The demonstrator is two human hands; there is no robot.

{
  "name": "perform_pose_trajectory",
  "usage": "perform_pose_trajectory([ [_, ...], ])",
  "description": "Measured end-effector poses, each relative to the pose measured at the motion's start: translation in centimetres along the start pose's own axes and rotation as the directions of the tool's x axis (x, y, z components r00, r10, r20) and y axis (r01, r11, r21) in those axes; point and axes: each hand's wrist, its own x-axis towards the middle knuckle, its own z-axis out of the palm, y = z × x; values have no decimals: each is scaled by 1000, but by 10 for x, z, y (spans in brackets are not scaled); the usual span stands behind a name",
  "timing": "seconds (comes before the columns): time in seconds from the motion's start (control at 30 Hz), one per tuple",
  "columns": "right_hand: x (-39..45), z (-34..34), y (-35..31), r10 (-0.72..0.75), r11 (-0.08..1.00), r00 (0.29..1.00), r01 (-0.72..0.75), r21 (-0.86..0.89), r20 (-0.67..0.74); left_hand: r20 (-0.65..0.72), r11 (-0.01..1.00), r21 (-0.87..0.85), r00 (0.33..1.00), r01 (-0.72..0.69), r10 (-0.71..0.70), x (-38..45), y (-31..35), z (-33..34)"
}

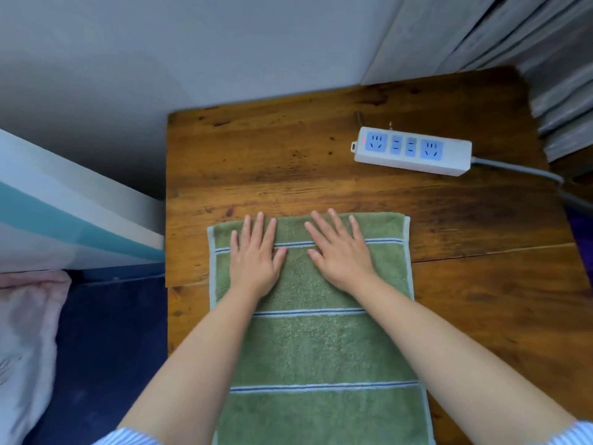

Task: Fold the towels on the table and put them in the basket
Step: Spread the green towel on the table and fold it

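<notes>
Both my hands are flat on the green towel [316,345] right now, palms down, fingers spread out straight, not gripping anything, just pressing on the fabric. My left hand [255,256] and right hand [340,253] sit side by side near the far end of the towel, thumbs pointing in toward each other with a small gap between them, fingertips almost at the far edge. The towel lies lengthwise on the wooden counter [263,162], running from under my hands back toward me and out the bottom of the view, with thin blue and white stripes across it; one stripe passes right under both hands. Past my right hand, further out on the counter, there's a white power strip [412,150] with blue sockets, well apart from the towel, its grey cord [519,170] trailing off to the right. Off to the left of my left hand, beyond the counter edge, something pink and soft [25,342] lies lower down.
</notes>
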Motion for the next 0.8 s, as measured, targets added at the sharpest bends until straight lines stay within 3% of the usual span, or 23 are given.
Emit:
perform_pose_trajectory([
  [0.1,-7,-2,36,189,981,980,-186,46,-61,-26,993,-40,993,115,-116,4,-20,-6],
  [0.2,-19,-7,69,296,953,952,-290,92,-71,-58,985,-97,988,140,-146,10,-42,-12],
  [0.3,-24,-15,82,250,962,967,-244,121,-38,-60,992,-90,993,91,-97,12,-57,-18],
  [0.43,-21,-32,87,177,979,976,-160,128,-129,-165,999,-51,986,-4,-4,14,-65,-33],
  [0.63,-19,-70,87,162,977,987,-159,142,-7,-49,999,-24,998,-44,43,12,-66,-58],
  [0.8,-55,-79,79,126,983,984,-106,152,-127,-127,996,-58,990,-65,57,-21,-73,-71],
])
